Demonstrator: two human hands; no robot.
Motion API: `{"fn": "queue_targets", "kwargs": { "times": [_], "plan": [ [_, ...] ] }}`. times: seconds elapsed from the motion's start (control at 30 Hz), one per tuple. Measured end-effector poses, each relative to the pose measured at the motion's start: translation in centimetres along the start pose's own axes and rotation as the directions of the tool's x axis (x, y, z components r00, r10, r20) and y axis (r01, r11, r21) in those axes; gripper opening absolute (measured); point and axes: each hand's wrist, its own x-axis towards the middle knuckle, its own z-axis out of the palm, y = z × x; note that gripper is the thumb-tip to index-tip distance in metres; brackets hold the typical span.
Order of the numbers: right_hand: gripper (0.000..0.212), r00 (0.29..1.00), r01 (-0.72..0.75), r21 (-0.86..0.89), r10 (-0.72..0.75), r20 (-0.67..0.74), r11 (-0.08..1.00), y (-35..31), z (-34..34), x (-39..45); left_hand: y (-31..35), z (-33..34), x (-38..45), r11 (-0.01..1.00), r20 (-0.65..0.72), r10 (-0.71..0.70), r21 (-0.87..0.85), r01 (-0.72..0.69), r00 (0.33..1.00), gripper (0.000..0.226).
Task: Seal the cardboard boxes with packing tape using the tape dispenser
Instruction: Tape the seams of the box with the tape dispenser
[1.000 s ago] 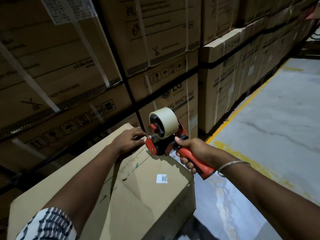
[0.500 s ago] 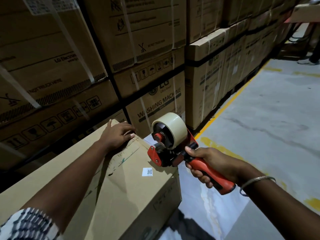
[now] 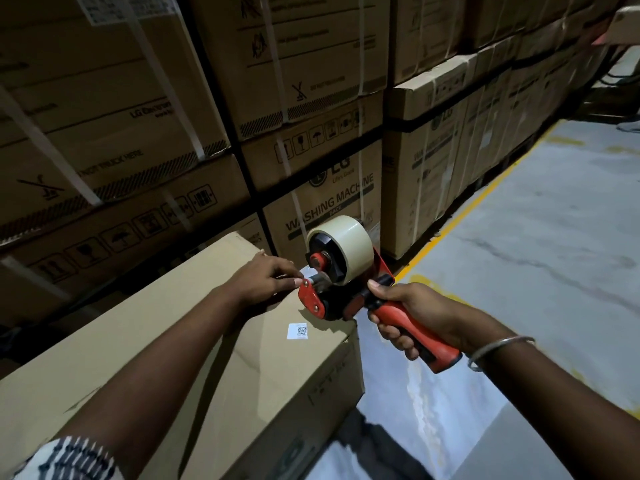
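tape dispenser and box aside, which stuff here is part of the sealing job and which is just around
Part of the job:
- tape dispenser, right hand holds its handle
- tape roll
- cardboard box being sealed
- left hand, fingertips at the dispenser's front

Just around:
- stacked washing machine cartons
- QR sticker
- yellow floor line
- bangle

Both arms extended forward, forearms bare. Left hand palm down, fingers curled, thumb and forefinger tips pinched together at the dispenser's front. Right hand wrapped round the handle, thumb on top, fingers underneath. Bangle on right wrist. Patterned sleeve at left upper arm.
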Motion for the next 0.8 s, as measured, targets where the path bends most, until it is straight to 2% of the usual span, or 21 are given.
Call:
{"fn": "queue_targets", "kwargs": {
  "times": [0.1,0.27,0.37,0.5,0.63,0.73,0.8],
  "plan": [
    [0.053,1.0,0.006,-0.029,-0.006,0.001,1.0,-1.0,0.3,1.2,-0.3,-0.7,-0.2,0.991,-0.017,-0.094,0.098,0.096,0.995,0.044],
    [0.054,1.0,0.002,-0.059,-0.002,0.009,0.998,-2.7,0.9,3.5,-1.2,-0.9,-1.6,0.968,-0.165,-0.231,0.061,0.244,0.959,0.035],
    [0.054,1.0,0.009,-0.077,-0.008,0.019,0.997,-2.8,0.7,3.6,-1.3,-0.9,-1.7,0.968,-0.175,-0.234,0.044,0.246,0.956,0.044],
    [0.052,0.998,0.004,-0.056,-0.001,0.057,0.998,-1.3,-1.0,1.3,-2.6,-0.3,-1.5,0.964,-0.155,-0.25,0.051,0.261,0.956,0.043],
    [0.053,0.997,-0.026,-0.045,0.029,0.067,0.999,0.6,-1.5,-0.7,-1.8,-0.5,-1.2,0.959,-0.171,-0.257,0.075,0.273,0.951,0.03],
    [0.054,0.998,-0.005,-0.034,0.007,0.062,0.999,1.2,-1.1,-0.7,-0.5,-0.3,-1.2,0.941,-0.181,-0.248,0.189,0.281,0.952,0.028],
    [0.054,0.998,0.007,-0.03,-0.005,0.068,1.0,1.3,-1.1,-0.4,0.8,0.1,-1.2,0.951,-0.207,-0.184,0.21,0.227,0.961,0.029]
  ]
}}
